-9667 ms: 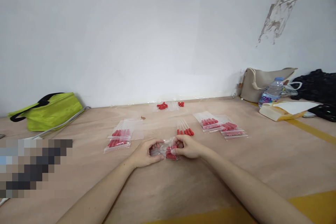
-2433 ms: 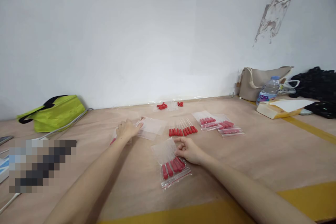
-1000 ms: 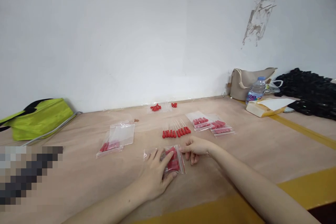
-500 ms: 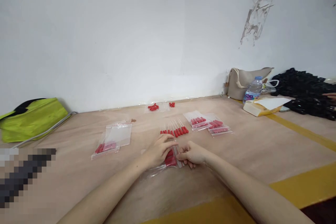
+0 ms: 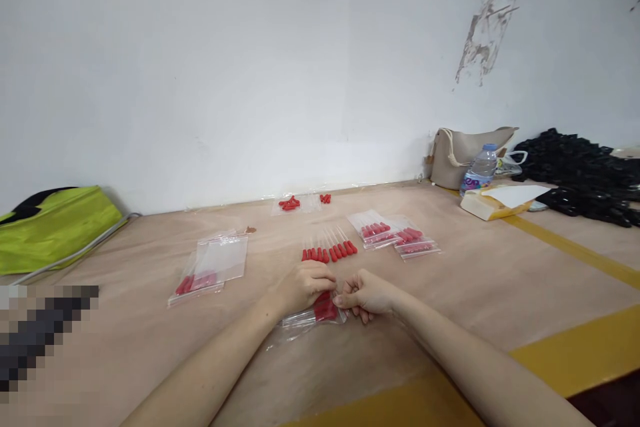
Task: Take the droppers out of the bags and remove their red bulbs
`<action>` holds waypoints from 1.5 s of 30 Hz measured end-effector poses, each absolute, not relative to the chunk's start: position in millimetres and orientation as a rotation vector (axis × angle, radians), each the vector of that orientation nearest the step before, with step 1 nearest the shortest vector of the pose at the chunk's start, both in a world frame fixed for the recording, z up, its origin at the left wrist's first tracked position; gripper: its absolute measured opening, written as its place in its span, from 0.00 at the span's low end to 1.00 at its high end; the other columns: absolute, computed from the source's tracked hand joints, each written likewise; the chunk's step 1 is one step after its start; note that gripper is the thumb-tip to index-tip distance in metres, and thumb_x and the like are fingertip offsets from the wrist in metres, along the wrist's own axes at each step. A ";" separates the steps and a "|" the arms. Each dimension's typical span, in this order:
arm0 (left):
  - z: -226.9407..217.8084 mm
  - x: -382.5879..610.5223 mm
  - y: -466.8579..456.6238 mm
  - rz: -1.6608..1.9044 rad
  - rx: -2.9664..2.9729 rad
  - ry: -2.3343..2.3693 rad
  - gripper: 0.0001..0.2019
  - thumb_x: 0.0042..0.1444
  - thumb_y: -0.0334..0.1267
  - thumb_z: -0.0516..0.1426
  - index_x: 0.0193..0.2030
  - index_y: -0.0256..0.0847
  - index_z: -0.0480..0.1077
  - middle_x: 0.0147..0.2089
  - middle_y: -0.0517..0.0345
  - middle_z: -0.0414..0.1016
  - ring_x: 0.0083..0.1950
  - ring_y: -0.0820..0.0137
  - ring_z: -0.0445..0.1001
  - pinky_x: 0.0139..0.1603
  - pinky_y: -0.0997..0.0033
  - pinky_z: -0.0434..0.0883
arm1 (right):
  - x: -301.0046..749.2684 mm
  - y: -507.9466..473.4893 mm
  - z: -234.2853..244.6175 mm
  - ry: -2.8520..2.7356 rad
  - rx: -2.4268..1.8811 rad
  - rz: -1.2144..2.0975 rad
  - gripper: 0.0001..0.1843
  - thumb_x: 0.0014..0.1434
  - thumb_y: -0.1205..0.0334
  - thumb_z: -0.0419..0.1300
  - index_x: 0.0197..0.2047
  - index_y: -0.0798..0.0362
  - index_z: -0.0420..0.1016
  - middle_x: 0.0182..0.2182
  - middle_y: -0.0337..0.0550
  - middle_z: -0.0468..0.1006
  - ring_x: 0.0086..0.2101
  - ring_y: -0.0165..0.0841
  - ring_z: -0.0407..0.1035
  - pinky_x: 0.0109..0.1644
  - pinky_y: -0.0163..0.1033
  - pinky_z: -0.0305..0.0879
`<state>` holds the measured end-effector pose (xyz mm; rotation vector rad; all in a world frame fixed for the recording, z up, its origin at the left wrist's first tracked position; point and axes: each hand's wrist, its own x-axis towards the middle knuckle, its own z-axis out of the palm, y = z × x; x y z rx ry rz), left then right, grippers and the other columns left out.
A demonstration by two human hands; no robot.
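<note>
A clear zip bag (image 5: pixel 299 321) with red-bulbed droppers (image 5: pixel 326 310) in it lies on the table between my hands. My right hand (image 5: pixel 367 293) pinches the bag's right edge between thumb and curled fingers. From the far left side, my left hand (image 5: pixel 306 287) bends over the bag, fingers together and closed on its upper part; the hand hides some of the bag. Just beyond my hands, a row of loose droppers (image 5: pixel 334 253) rests with red bulbs toward me and thin clear stems pointing away.
Filled zip bags lie to the right (image 5: pixel 413 240) and left (image 5: pixel 193 283). Red bulbs (image 5: pixel 289 203) sit on plastic near the wall. Farther right are a tissue pack (image 5: pixel 480 207), a water bottle (image 5: pixel 481 170), a grey bag (image 5: pixel 447 160) and a black heap (image 5: pixel 575 170). A yellow-green bag (image 5: pixel 60 230) stands left.
My left hand's fingers have drawn together and curled down onto the bag. My right hand keeps its pinch at the bag's edge. The view has shifted slightly.
</note>
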<state>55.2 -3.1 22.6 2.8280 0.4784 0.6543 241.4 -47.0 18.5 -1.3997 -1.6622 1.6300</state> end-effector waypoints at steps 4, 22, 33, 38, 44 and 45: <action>22.3 52.5 -5.3 0.674 2.831 0.560 0.17 0.60 0.35 0.43 0.38 0.42 0.73 0.40 0.50 0.75 0.44 0.66 0.68 0.47 0.63 0.65 | 249.0 -44.0 16.9 -1.753 -1.347 1.658 0.12 0.54 0.57 0.53 0.24 0.55 0.62 0.15 0.32 0.66 0.13 0.23 0.60 0.14 0.28 0.56; 19.3 47.2 -3.9 0.711 2.917 0.536 0.13 0.61 0.29 0.43 0.35 0.37 0.68 0.37 0.53 0.72 0.40 0.72 0.69 0.41 0.73 0.66 | 248.5 -36.4 -2.2 -2.324 -0.586 -0.612 0.10 0.59 0.69 0.50 0.31 0.52 0.71 0.23 0.36 0.72 0.24 0.27 0.60 0.26 0.34 0.51; 23.2 53.2 -1.6 0.481 3.428 0.202 0.14 0.61 0.30 0.45 0.26 0.37 0.63 0.28 0.59 0.70 0.32 0.73 0.65 0.34 0.71 0.63 | 245.7 -36.3 -4.2 -2.471 -0.560 -0.643 0.15 0.59 0.71 0.46 0.23 0.54 0.65 0.21 0.37 0.68 0.23 0.27 0.56 0.26 0.36 0.46; 45.0 45.8 -4.2 0.365 3.422 0.242 0.12 0.61 0.30 0.46 0.28 0.38 0.64 0.32 0.59 0.71 0.37 0.72 0.67 0.38 0.70 0.63 | 248.7 -33.5 2.1 -2.604 -0.536 -0.543 0.13 0.60 0.70 0.47 0.27 0.54 0.67 0.25 0.38 0.70 0.27 0.28 0.59 0.30 0.35 0.50; 73.5 33.2 -17.7 0.318 3.209 0.519 0.11 0.61 0.29 0.45 0.42 0.41 0.67 0.51 0.56 0.69 0.51 0.69 0.67 0.50 0.66 0.64 | 257.0 -40.8 16.8 -2.584 -0.706 -0.127 0.07 0.56 0.69 0.51 0.30 0.55 0.69 0.30 0.43 0.71 0.35 0.31 0.62 0.38 0.36 0.58; 71.5 32.2 -21.8 0.355 3.127 0.571 0.12 0.61 0.29 0.44 0.44 0.42 0.66 0.53 0.56 0.67 0.52 0.69 0.66 0.51 0.66 0.64 | 257.9 -42.3 17.5 -2.561 -0.712 -0.026 0.06 0.54 0.70 0.52 0.31 0.55 0.70 0.32 0.44 0.71 0.35 0.31 0.62 0.39 0.36 0.59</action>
